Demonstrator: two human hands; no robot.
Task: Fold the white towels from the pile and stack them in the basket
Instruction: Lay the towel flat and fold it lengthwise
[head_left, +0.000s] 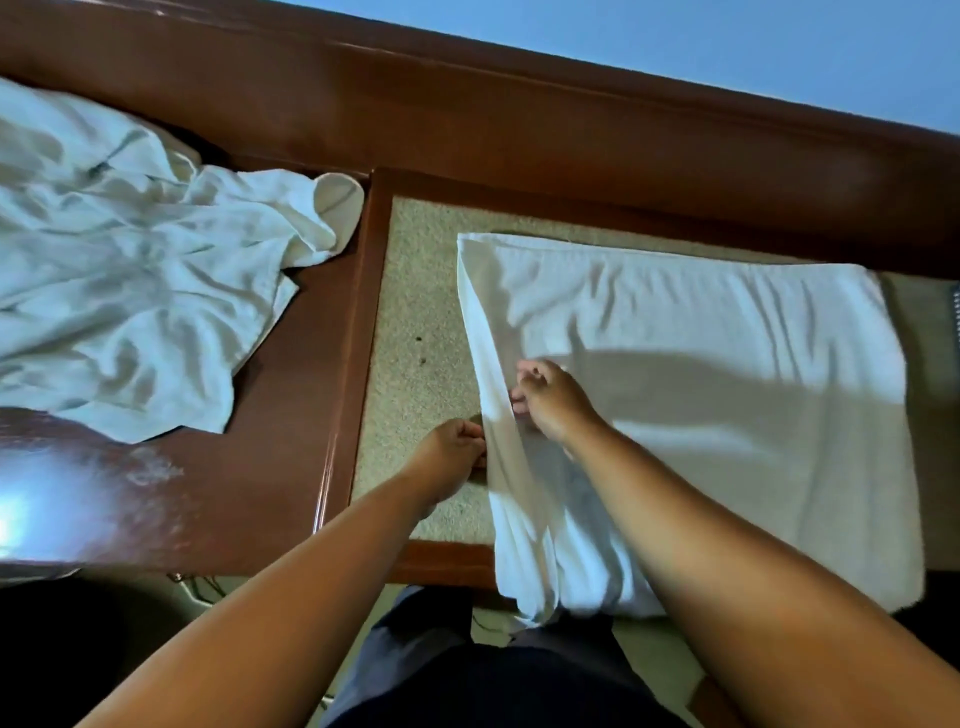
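- Left hand: fingers curled, pinching the left edge of the white towel.
- Right hand: fingers curled, gripping the same edge just beyond.
- The towel lies spread on the bench.
- The crumpled pile of towels lies apart, to the left.

Pile: lay on the left part of the table, well apart from the towel
Towel: lay spread on the sunken panel at the table's right, its near end hanging over the front edge
Left hand: gripped the towel's left edge, towards the front
Right hand: gripped the same edge just behind the left hand, forearm over the towel
Ledge: ran behind pile and towel, the wall behind it
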